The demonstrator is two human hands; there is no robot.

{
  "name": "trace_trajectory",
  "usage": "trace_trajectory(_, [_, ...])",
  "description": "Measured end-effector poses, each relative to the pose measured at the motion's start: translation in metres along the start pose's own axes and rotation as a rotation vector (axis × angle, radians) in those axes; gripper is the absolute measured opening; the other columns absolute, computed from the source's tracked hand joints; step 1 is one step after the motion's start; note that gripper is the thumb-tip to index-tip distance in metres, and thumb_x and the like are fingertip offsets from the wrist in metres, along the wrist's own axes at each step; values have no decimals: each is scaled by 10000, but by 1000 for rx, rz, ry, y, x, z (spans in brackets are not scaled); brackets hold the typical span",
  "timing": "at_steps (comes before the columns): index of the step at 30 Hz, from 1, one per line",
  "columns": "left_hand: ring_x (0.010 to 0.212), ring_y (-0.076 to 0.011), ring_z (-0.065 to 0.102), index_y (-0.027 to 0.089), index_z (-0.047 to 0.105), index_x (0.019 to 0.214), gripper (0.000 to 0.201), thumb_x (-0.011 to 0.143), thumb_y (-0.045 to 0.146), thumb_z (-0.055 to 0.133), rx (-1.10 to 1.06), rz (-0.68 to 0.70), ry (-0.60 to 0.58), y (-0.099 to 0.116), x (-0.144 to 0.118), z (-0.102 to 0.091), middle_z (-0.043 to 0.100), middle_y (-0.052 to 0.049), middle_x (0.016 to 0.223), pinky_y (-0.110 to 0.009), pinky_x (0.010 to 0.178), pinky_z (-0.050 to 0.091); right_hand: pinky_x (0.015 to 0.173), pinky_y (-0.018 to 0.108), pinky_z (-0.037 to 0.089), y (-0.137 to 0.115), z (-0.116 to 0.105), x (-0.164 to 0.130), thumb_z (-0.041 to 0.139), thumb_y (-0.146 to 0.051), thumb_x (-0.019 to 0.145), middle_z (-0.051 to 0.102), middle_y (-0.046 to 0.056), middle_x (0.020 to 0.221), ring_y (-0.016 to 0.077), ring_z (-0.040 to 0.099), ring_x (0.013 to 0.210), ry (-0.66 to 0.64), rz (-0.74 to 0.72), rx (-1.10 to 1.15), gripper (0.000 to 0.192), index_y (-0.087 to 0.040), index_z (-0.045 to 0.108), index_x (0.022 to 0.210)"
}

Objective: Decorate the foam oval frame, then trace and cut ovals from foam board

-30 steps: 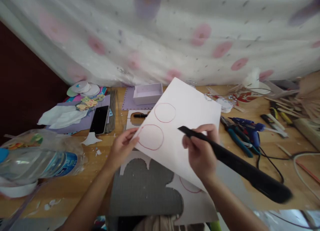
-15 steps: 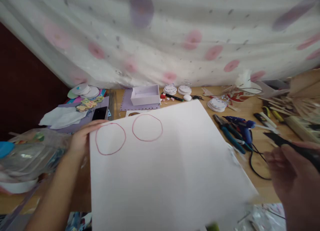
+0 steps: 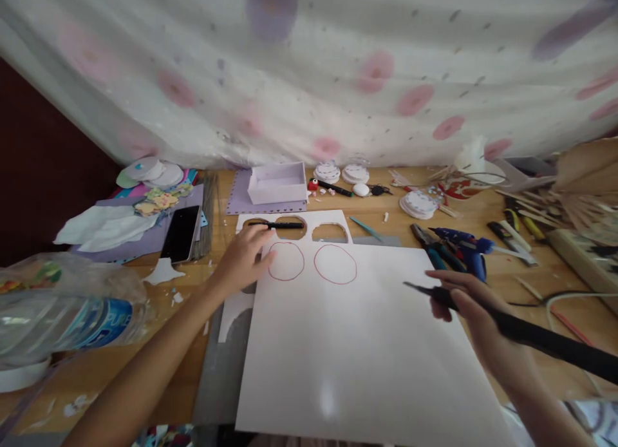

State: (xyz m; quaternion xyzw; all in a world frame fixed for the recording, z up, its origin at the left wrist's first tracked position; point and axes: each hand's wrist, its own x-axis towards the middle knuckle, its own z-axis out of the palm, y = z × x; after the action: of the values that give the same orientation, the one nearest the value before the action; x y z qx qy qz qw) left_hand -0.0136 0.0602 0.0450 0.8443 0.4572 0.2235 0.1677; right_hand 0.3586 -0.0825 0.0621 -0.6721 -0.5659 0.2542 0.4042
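Note:
A large white sheet (image 3: 357, 331) with two red-outlined circles near its far left corner lies on the worktop over a grey mat (image 3: 219, 363). My left hand (image 3: 244, 257) rests at that far left corner, fingers spread, thumb touching the sheet beside the left circle. My right hand (image 3: 476, 312) grips a black cutter knife (image 3: 512, 324) above the sheet's right side, its dark blade pointing left. Under the sheet's far edge, a white offcut (image 3: 342, 223) with round cut-out holes sticks out. A black pen (image 3: 290, 226) lies across those holes.
A smartphone (image 3: 182, 233) and a plastic bottle (image 3: 72, 318) lie left. Behind stand a white box (image 3: 279, 184) and stacked white discs (image 3: 419, 204). At right lie pliers (image 3: 434, 244), a blue glue gun (image 3: 466, 244) and its cord. Scraps dot the wooden table (image 3: 188, 318).
The white sheet has come down flat and shifted right. My left hand has loosened from gripping its edge and moved right with it. My right hand has moved left, still holding the cutter knife.

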Motion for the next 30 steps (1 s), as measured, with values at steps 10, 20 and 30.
trace_trajectory(10, [1472,-376,52,285,209,1522,698,922,503,491,217,148,-309,42,-81,39,74,-90,1618,-611,1155,113,823,386,523,-6,94,23,539,-241,906,633,92,1031,242,600,954,-274,-513,-285,302,-241,541,1208])
trace_trajectory(20, [1469,-388,50,274,172,1532,723,919,484,493,266,109,-289,44,-101,38,51,-96,1619,-610,1149,128,786,403,541,-14,101,19,441,-242,935,596,108,1012,241,615,918,-265,-360,-321,293,-199,467,1223])
trace_trajectory(30, [1454,-422,84,250,230,1522,707,907,471,501,270,113,-287,46,-113,33,94,-126,1611,-637,1129,150,719,384,542,-28,80,-3,377,-280,933,642,86,918,230,658,837,-530,-60,-175,343,-205,463,1257])
